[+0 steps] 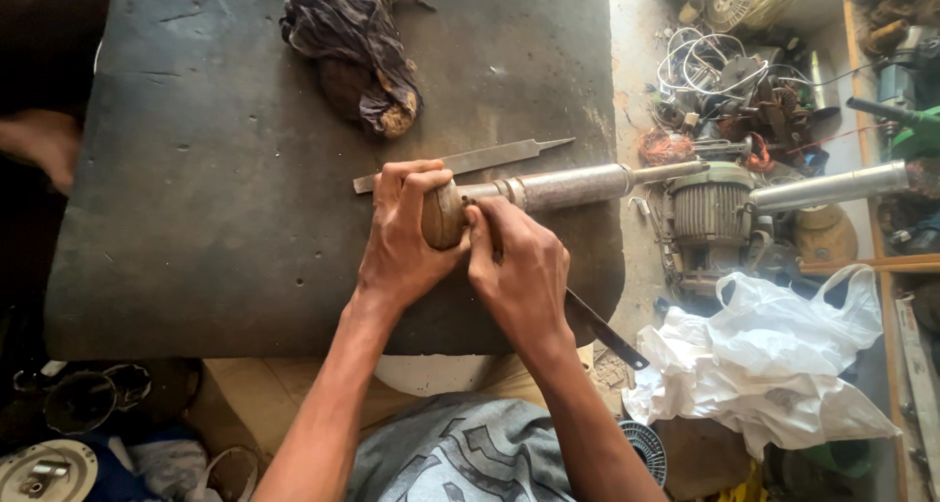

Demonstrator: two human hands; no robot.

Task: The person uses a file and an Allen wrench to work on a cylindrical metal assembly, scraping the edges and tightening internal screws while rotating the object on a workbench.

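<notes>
Slip risk at the shaft end, both hands tight on one small spot.

Head view: left hand (403,230) is wrapped around the rounded brown end of the metal shaft (568,187), fingers curled over its top. Right hand (519,272) pinches at that same end with thumb and forefinger, other fingers folded. Shaft lies on the dark worktable (215,218), its far end overhanging the right edge; my read is it could roll or tip if the grip loosens. Flat file (470,160) sits just behind the shaft, touching range of the left knuckles, so a slip may scrape them. Dark rag (357,51) lies well behind the shaft, out of the way.
</notes>
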